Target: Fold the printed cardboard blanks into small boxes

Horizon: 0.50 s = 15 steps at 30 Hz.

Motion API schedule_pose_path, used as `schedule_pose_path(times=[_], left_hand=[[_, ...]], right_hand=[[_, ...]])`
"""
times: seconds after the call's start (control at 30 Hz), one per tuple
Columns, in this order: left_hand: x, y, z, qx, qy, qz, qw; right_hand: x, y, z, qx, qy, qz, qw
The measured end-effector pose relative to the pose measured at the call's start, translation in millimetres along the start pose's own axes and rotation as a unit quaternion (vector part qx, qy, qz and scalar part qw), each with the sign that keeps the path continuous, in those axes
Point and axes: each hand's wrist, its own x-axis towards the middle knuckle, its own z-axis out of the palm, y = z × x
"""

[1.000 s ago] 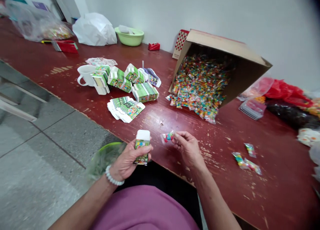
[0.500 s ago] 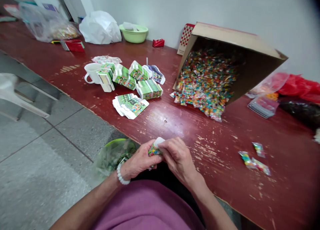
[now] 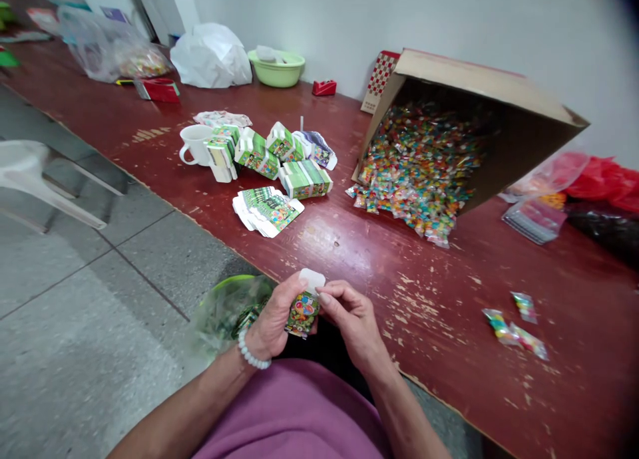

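My left hand (image 3: 276,312), with a beaded bracelet at its wrist, is closed around a small green printed carton (image 3: 303,310) with a white flap standing up at its top. The thumb and fingers of my right hand (image 3: 351,310) pinch at the carton's right upper edge, by the flap. A fanned stack of flat cartons (image 3: 268,211) lies on the table beyond my hands. Behind it are banded bundles of cartons (image 3: 305,178). Wrapped candies (image 3: 419,166) spill from a tipped cardboard box (image 3: 499,86). A few candy packets (image 3: 528,341) lie apart at the right.
Below the edge of the red table (image 3: 389,259), a bag-lined green tub (image 3: 224,312) stands at my left. A white mug (image 3: 196,145), a green basin (image 3: 277,70), a red tape dispenser (image 3: 324,88) and plastic bags (image 3: 212,56) are farther back. A white stool (image 3: 44,179) is on the floor.
The carton has turned so more of its printed face and raised flap show. My right hand has shifted slightly down and away from the flap's top. The view has shifted a little.
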Motion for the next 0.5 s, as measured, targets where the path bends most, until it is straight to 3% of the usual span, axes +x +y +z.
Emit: schedule_pose_path(times=[0.17, 0.3, 0.4, 0.5], left_hand=[[-3, 1, -1.9, 0.067, -0.012, 0.045, 0.997], [-6, 3, -3.9, 0.096, -0.027, 0.031, 0.995], [-7, 5, -5.0, 0.069, -0.045, -0.007, 0.997], [-5, 6, -6.3, 0.030, -0.055, -0.055, 0.997]], right_hand=[[10, -1, -6, 0.077, 0.025, 0.079, 0.994], [13, -1, -11, 0.021, -0.040, 0.076, 0.996], [11, -2, -13, -0.078, -0.028, 0.007, 0.997], [9, -6, -14, -0.216, -0.043, -0.115, 0.969]])
